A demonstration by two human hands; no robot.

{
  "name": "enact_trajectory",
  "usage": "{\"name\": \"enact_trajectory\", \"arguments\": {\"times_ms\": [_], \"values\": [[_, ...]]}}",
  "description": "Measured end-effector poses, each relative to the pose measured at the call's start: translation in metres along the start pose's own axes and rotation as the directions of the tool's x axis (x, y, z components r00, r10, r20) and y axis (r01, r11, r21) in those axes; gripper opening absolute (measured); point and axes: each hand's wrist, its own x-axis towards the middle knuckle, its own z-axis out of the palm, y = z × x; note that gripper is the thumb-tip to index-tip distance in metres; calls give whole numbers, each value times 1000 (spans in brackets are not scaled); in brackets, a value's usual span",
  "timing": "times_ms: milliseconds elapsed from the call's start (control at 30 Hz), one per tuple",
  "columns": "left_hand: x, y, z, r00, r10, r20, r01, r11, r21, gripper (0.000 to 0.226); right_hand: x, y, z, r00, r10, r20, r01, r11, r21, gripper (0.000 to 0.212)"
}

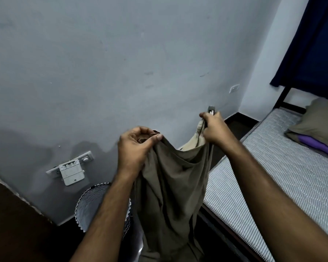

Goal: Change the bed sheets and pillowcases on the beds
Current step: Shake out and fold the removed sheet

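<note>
An olive-brown pillowcase hangs in front of me, held up by its top edge between both hands. My left hand pinches one corner, with the fabric bunched in its fingers. Higher and to the right, my right hand grips the other corner; a pale inner layer shows beside it. The cloth sags between the two hands and drops out of view below. On the right lies a bare striped mattress on a dark bed frame, with an olive-covered pillow on top of a purple pillow at its far end.
A grey wall fills the view ahead, with a socket box low on the left and a switch further right. A patterned round object stands below my left arm. A dark blue curtain hangs at top right.
</note>
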Motion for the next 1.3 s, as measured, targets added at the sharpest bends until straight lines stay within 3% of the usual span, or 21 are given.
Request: {"name": "enact_trajectory", "arguments": {"times_ms": [67,133,200,233,300,433,533,667,867,1033,1100,1133,1167,1233,1267,1300], "values": [[2,3,14,1000,11,14,-11,1000,26,19,-26,-18,-5,979,-142,-145,150,988,44,59],[5,7,25,1000,11,27,-11,1000,26,18,-58,-39,-6,865,-323,-384,422,883,207,46],[8,11,36,998,-8,58,9,1000,-6,14,-84,-54,-3,815,-414,-405,541,793,278,21],[9,13,41,996,-26,80,28,999,-28,11,-91,-57,0,831,-430,-353,539,780,318,15],[10,16,47,989,-63,137,73,995,-73,8,-94,-52,11,865,-420,-275,498,791,355,24],[7,28,57,966,-156,207,199,957,-210,8,-89,-27,16,892,-332,-305,425,846,323,34],[8,37,64,950,-201,240,272,911,-311,7,-93,-21,18,934,-263,-243,341,863,373,32],[12,42,66,899,-227,374,354,881,-314,17,-92,-17,12,913,-206,-352,339,863,375,6],[14,54,58,779,-370,506,564,766,-308,35,-86,-16,-10,876,-188,-444,366,859,357,17],[1,51,73,876,-247,414,381,880,-282,17,-82,-18,-13,879,-151,-453,338,867,367,18],[3,45,69,935,-113,335,154,983,-100,18,-77,-18,-19,868,-182,-463,350,884,309,17],[6,38,65,949,-18,314,-4,998,69,19,-74,-19,-23,860,-208,-465,363,891,273,16],[10,29,61,945,77,319,-170,947,274,18,-72,-20,-28,851,-233,-471,376,896,236,15],[14,20,54,912,208,352,-387,718,578,19,-64,-23,-36,833,-261,-489,395,898,194,15],[14,19,53,900,244,360,-424,674,605,20,-61,-24,-41,829,-266,-493,401,896,191,15],[13,21,54,895,268,358,-436,699,567,22,-59,-25,-45,828,-274,-490,410,891,195,17]]}}
